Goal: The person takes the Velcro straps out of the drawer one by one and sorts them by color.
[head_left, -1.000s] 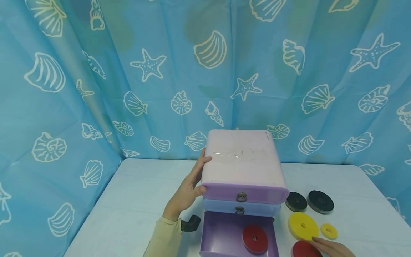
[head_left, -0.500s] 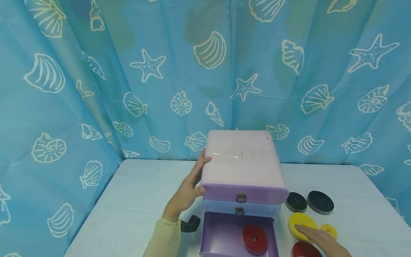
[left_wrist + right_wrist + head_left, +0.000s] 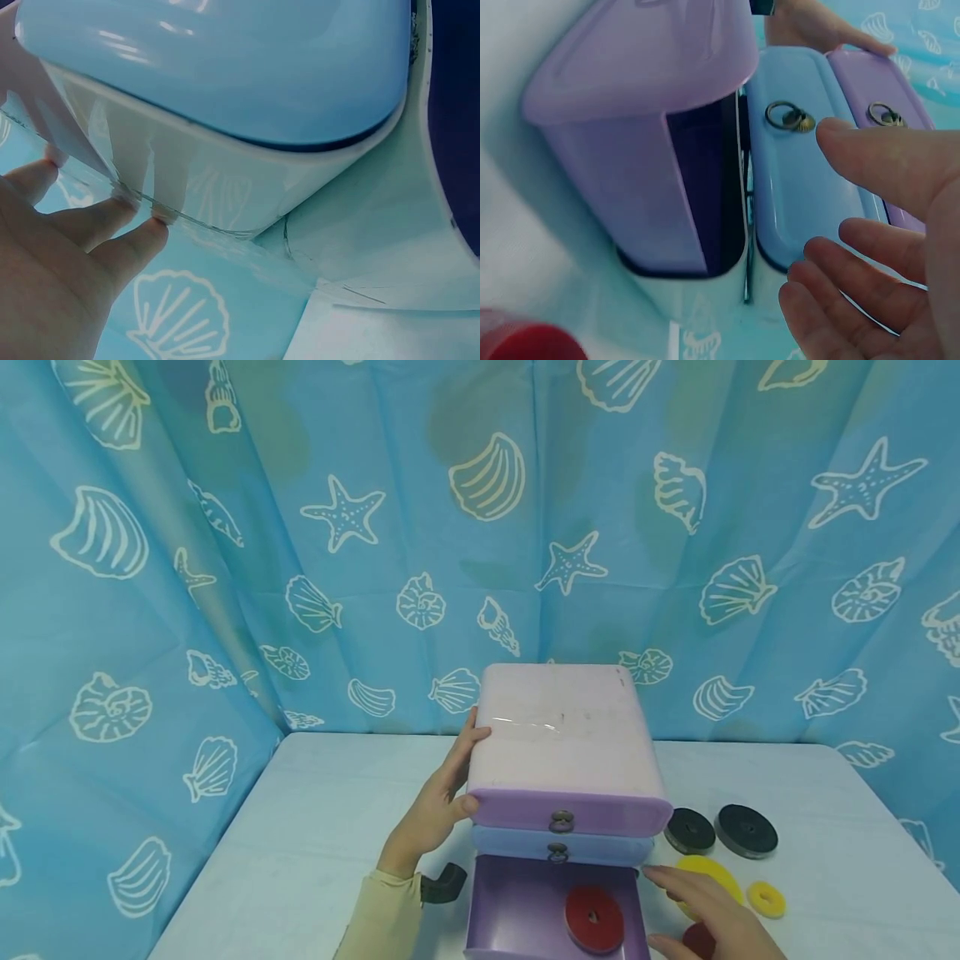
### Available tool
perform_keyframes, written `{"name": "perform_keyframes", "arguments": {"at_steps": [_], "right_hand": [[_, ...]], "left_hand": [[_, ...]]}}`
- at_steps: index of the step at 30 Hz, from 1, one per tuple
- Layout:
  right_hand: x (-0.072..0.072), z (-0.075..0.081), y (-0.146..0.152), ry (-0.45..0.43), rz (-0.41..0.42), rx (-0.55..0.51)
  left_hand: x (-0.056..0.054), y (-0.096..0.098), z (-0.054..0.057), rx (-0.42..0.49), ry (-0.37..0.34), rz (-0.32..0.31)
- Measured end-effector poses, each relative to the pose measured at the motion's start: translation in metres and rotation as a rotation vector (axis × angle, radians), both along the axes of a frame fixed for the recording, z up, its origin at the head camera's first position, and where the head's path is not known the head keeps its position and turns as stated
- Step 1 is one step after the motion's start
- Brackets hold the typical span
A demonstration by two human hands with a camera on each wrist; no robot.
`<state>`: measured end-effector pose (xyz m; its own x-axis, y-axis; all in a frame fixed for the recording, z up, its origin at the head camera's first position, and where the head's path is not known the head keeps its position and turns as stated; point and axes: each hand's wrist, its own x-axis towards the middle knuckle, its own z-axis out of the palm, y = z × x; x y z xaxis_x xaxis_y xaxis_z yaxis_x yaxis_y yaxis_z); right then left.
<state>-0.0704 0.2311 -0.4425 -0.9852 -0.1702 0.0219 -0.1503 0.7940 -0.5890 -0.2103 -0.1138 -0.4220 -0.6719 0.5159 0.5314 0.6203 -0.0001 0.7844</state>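
Note:
A small drawer cabinet (image 3: 562,727) has a pale pink top, a purple upper drawer (image 3: 517,810) and a blue middle drawer (image 3: 517,843), both closed. Its purple bottom drawer (image 3: 517,902) is pulled out, with a red disc (image 3: 594,918) lying inside. Against the cabinet's left side rests my left hand (image 3: 431,810), fingers spread along the wall, as the left wrist view also shows. To the right of the open drawer hovers my right hand (image 3: 712,910), fingers apart and holding nothing. The right wrist view shows its thumb (image 3: 877,161) in front of the blue drawer's ring pull (image 3: 787,116).
Right of the cabinet lie two black discs (image 3: 747,831), a large yellow disc (image 3: 705,867) and a small yellow ring (image 3: 767,900). A second red disc (image 3: 699,939) is partly hidden under my right hand. A blue shell-patterned curtain (image 3: 420,527) hangs behind the table.
My right hand has moved left from beside the yellow and red discs toward the open drawer, its thumb now showing apart from the fingers. The left hand stays on the cabinet.

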Motion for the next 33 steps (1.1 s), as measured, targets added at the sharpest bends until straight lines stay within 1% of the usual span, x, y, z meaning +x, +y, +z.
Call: {"name": "perform_keyframes", "arguments": {"at_steps": [4, 6, 14, 17, 19, 21, 28, 33], "right_hand": [[-0.002, 0.004, -0.008, 0.056, 0.042, 0.009], [-0.005, 0.005, -0.011, 0.051, 0.073, 0.015], [-0.017, 0.007, -0.019, -0.044, 0.182, -0.008], [-0.019, 0.007, -0.022, -0.092, 0.218, -0.011], [-0.021, 0.007, -0.025, -0.101, 0.248, -0.003], [-0.021, 0.008, -0.027, -0.127, 0.271, -0.002], [-0.027, 0.006, -0.035, -0.164, 0.349, 0.068], [-0.032, 0.004, -0.041, -0.175, 0.373, 0.119]], "left_hand": [[0.000, 0.000, 0.000, -0.002, -0.003, 0.007], [0.000, 0.000, 0.000, -0.003, -0.004, 0.009], [0.000, -0.001, -0.001, -0.006, -0.006, 0.002], [0.000, -0.001, -0.002, -0.005, -0.002, 0.000], [-0.001, -0.001, -0.002, -0.004, 0.000, 0.001], [-0.001, -0.001, -0.002, -0.004, 0.003, 0.003], [-0.002, -0.001, -0.002, -0.006, 0.007, 0.013], [-0.002, 0.000, -0.002, -0.010, 0.010, 0.014]]}}
